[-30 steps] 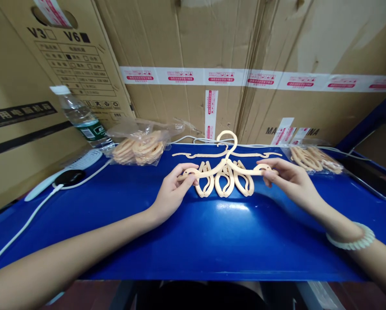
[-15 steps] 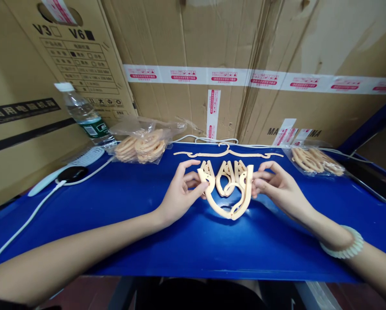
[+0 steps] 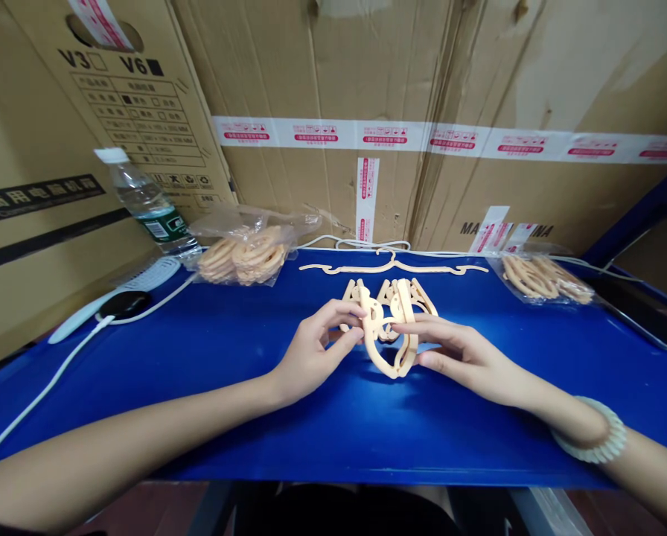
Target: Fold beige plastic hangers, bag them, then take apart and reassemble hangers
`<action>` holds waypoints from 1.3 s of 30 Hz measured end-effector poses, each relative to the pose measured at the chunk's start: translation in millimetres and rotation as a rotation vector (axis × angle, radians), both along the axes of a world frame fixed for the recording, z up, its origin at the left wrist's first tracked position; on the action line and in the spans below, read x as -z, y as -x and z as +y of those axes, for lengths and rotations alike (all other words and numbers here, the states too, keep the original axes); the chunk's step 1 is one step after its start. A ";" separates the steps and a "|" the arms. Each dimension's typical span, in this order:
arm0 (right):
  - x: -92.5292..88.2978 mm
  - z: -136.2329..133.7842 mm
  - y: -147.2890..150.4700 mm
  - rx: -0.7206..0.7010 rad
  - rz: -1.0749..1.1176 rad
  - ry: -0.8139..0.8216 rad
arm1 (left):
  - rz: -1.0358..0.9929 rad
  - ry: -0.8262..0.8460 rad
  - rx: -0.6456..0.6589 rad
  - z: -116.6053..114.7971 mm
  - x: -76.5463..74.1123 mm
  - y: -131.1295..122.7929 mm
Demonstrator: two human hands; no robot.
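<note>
A cream folding clothes hanger (image 3: 384, 368) stands over the blue table, its two arms bent up close together. My left hand (image 3: 318, 350) pinches the left arm of it between thumb and fingers. On the other side my right hand (image 3: 461, 353) is closed on the right arm, fingers in front and thumb lower down. Just behind lie more folded hangers (image 3: 427, 299), partly hidden by the held one and my fingers. Farther back, an unfolded hanger (image 3: 356, 269) lies spread out flat, hook toward the boxes.
Bagged hangers lie at the back left (image 3: 258, 257) and back right (image 3: 546, 277). A water bottle (image 3: 155, 212), a pale blue perforated object (image 3: 152, 274) and a black device (image 3: 125, 303) with a white cable are left. A dark flat device (image 3: 640, 309) sits right. Cardboard boxes (image 3: 322, 74) wall the back.
The held hanger's arms have come closer together. My right hand has moved left with its arm, and my left hand has shifted slightly right.
</note>
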State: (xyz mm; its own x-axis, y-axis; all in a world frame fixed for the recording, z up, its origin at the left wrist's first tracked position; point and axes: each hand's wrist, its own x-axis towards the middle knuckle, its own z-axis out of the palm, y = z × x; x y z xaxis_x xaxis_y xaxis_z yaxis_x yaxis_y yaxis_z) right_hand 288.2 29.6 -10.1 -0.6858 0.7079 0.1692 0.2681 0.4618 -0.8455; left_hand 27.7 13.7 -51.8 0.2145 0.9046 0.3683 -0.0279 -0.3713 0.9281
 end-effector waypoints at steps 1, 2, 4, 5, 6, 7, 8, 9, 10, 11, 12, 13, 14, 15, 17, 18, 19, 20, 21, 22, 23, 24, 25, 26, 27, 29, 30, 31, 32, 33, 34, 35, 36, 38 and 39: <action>0.4 0.1 0.1 0.016 0.003 0.000 | 0.023 -0.008 0.033 -0.5 -0.6 0.1; 0.4 -0.2 0.4 0.023 0.003 0.000 | 0.044 -0.010 0.078 -1.0 -1.3 0.2; 0.0 -1.2 1.2 0.011 0.004 0.005 | 0.074 0.009 0.181 -2.0 -2.8 0.2; -0.2 -1.7 1.4 -0.001 0.006 0.011 | 0.082 0.026 0.226 -2.5 -3.4 0.3; -0.4 -2.2 1.5 -0.011 0.008 0.017 | 0.085 0.040 0.259 -2.9 -3.8 0.4; -0.6 -2.5 1.3 -0.015 0.009 0.019 | 0.088 0.053 0.282 -3.4 -4.1 0.5; -0.6 -2.7 0.9 -0.012 0.013 0.016 | 0.091 0.064 0.294 -3.7 -4.3 0.7; -0.6 -2.6 0.4 -0.005 0.017 0.010 | 0.091 0.074 0.298 -4.0 -4.4 0.9; -0.7 -2.5 -0.2 0.004 0.021 0.003 | 0.089 0.083 0.298 -4.2 -4.4 1.0; -0.9 -2.2 -0.7 0.012 0.027 -0.005 | 0.088 0.089 0.297 -4.3 -4.3 1.1; -1.3 -2.0 -1.1 0.018 0.029 -0.009 | 0.088 0.093 0.296 -4.3 -4.1 1.2; -1.7 -1.9 -1.4 0.017 0.030 -0.009 | 0.091 0.093 0.297 -4.2 -3.9 1.3; -2.1 -1.8 -1.5 0.006 0.028 -0.002 | 0.099 0.085 0.304 -4.1 -3.5 1.4; -2.6 -1.8 -1.6 -0.011 0.028 0.010 | 0.114 0.069 0.316 -4.0 -3.0 1.7; -3.2 -2.0 -1.5 -0.057 0.030 0.052 | 0.164 -0.002 0.330 -3.8 -1.9 3.0; -3.4 -2.2 -1.6 -0.082 0.030 0.076 | 0.200 -0.055 0.329 -3.8 -1.4 3.9; -3.6 -2.4 -1.7 -0.103 0.027 0.099 | 0.240 -0.111 0.324 -3.9 -1.0 5.0; -3.9 -2.4 -2.0 -0.117 0.020 0.120 | 0.281 -0.159 0.316 -4.1 -0.8 6.2; -4.3 -2.4 -2.3 -0.127 0.014 0.137 | 0.316 -0.194 0.311 -4.3 -0.8 7.3; -4.8 -2.0 -2.8 -0.130 0.009 0.156 | 0.342 -0.213 0.310 -4.6 -0.9 8.2; -5.5 -1.3 -3.6 -0.125 0.009 0.175 | 0.354 -0.219 0.310 -4.9 -1.2 8.8; -6.3 0.2 -4.9 -0.112 0.013 0.194 | 0.353 -0.217 0.303 -5.1 -1.5 9.3; -7.2 2.4 -7.0 -0.089 0.017 0.211 | 0.349 -0.211 0.288 -5.2 -1.7 9.6; -8.0 5.8 -10.2 -0.050 0.021 0.219 | 0.344 -0.204 0.264 -5.2 -1.8 9.9; -8.6 10.2 -14.6 0.006 0.025 0.212 | 0.338 -0.196 0.235 -5.0 -1.8 10.1; -9.1 22.2 -27.3 0.146 0.008 0.143 | 0.329 -0.183 0.181 -4.5 -1.4 10.8; -8.8 29.3 -35.1 0.217 -0.017 0.088 | 0.326 -0.187 0.163 -4.1 -1.1 11.2; -8.3 36.5 -43.4 0.277 -0.058 0.027 | 0.323 -0.198 0.152 -3.9 -0.9 11.6; -7.5 43.3 -51.6 0.324 -0.114 -0.034 | 0.325 -0.215 0.146 -3.7 -0.8 11.9; -6.7 49.3 -59.1 0.356 -0.180 -0.090 | 0.336 -0.234 0.143 -3.6 -0.9 12.2; -5.8 54.1 -65.5 0.370 -0.254 -0.141 | 0.353 -0.253 0.141 -3.6 -1.2 12.3; -5.1 57.5 -70.4 0.366 -0.327 -0.189 | 0.375 -0.271 0.138 -3.7 -1.6 12.4; -4.5 59.4 -73.8 0.343 -0.397 -0.232 | 0.396 -0.287 0.134 -3.8 -2.2 12.3; -3.7 59.4 -76.3 0.268 -0.509 -0.297 | 0.421 -0.317 0.126 -4.1 -3.4 12.2; -3.6 58.0 -75.9 0.238 -0.550 -0.318 | 0.426 -0.331 0.122 -4.3 -3.8 12.1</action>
State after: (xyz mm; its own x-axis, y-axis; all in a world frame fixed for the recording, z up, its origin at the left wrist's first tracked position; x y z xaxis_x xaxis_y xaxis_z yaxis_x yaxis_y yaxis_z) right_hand 364.2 87.6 -6.5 -0.5630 0.8239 0.0648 0.7459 0.5403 -0.3895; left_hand 15.6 9.4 -48.0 0.5030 0.7144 0.4865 0.2630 -0.6627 0.7011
